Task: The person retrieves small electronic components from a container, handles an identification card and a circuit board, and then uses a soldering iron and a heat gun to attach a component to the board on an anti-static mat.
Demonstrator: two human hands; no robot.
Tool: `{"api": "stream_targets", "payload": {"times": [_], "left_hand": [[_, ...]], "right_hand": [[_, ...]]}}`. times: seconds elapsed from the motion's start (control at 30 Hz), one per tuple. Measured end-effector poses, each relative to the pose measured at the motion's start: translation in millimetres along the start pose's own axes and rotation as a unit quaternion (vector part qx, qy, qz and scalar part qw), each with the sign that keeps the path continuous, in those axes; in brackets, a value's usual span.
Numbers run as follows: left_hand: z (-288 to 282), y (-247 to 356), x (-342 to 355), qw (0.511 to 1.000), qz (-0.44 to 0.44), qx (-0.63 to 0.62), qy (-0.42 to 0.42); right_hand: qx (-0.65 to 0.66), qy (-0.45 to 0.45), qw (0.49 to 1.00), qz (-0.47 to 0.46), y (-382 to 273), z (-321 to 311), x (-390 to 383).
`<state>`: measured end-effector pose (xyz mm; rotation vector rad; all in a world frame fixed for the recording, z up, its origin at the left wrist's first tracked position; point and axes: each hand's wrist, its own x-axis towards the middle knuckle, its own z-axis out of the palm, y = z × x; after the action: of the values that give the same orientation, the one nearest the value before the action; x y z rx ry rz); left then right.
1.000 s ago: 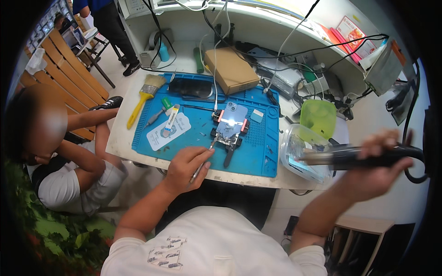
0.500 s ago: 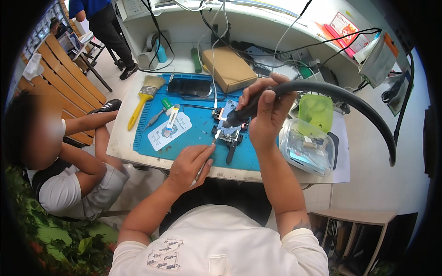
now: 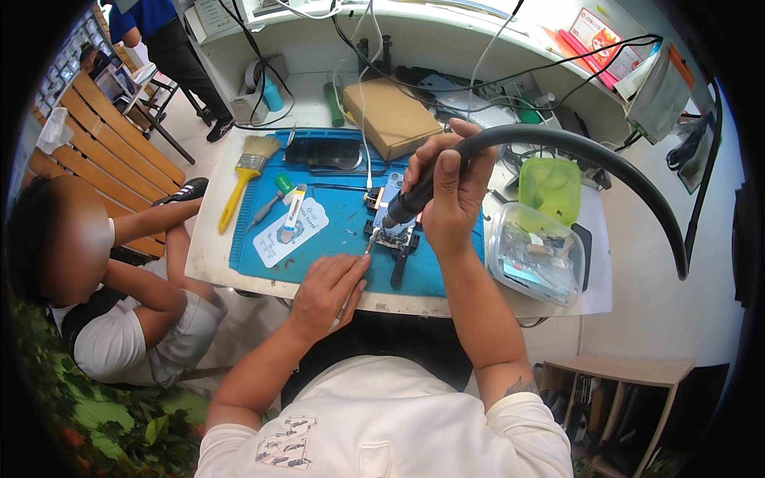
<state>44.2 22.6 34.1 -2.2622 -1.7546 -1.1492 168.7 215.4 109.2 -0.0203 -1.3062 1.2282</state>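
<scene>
My right hand [image 3: 456, 187] is wrapped round the black handle of a hot air gun [image 3: 409, 205]. Its nozzle points down, close over the lower part of an opened phone [image 3: 392, 190] with a blue back. The phone sits in a small black clamp holder [image 3: 398, 272] on a blue work mat [image 3: 319, 243]. My left hand [image 3: 325, 295] pinches a slim metal hand tool [image 3: 343, 309], its tip reaching the near left edge of the phone beside the nozzle. The nozzle hides part of the phone, and the tool's exact tip shape is too small to tell.
A yellow-handled brush [image 3: 241, 189], white card [image 3: 292, 233] and dark phone screen [image 3: 325, 151] lie left. Behind is a cardboard box [image 3: 390, 119]; right, a clear tub [image 3: 535, 259] and green tub [image 3: 550, 191]. The gun's thick hose [image 3: 590, 143] arches right. A person [image 3: 119, 319] sits left.
The hot air nozzle has come slightly down and toward me over the phone, with my right hand shifting a little left. My left hand and its tool stay nearly in place.
</scene>
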Motion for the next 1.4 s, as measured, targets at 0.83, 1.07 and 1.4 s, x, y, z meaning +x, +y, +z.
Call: {"api": "stream_targets", "payload": {"times": [0.83, 1.07, 1.4], "left_hand": [[-4, -3, -5, 0.997, -0.045, -0.060, 0.019], [2, -2, -4, 0.990, -0.096, -0.103, 0.020], [-7, 0, -5, 0.999, -0.036, -0.027, 0.008]], "right_hand": [[0.006, 0.012, 1.000, 0.009, 4, -4, 3], [0.016, 0.018, 1.000, 0.015, 3, -5, 5], [0.018, 0.020, 0.999, 0.018, 1, -8, 4]]}}
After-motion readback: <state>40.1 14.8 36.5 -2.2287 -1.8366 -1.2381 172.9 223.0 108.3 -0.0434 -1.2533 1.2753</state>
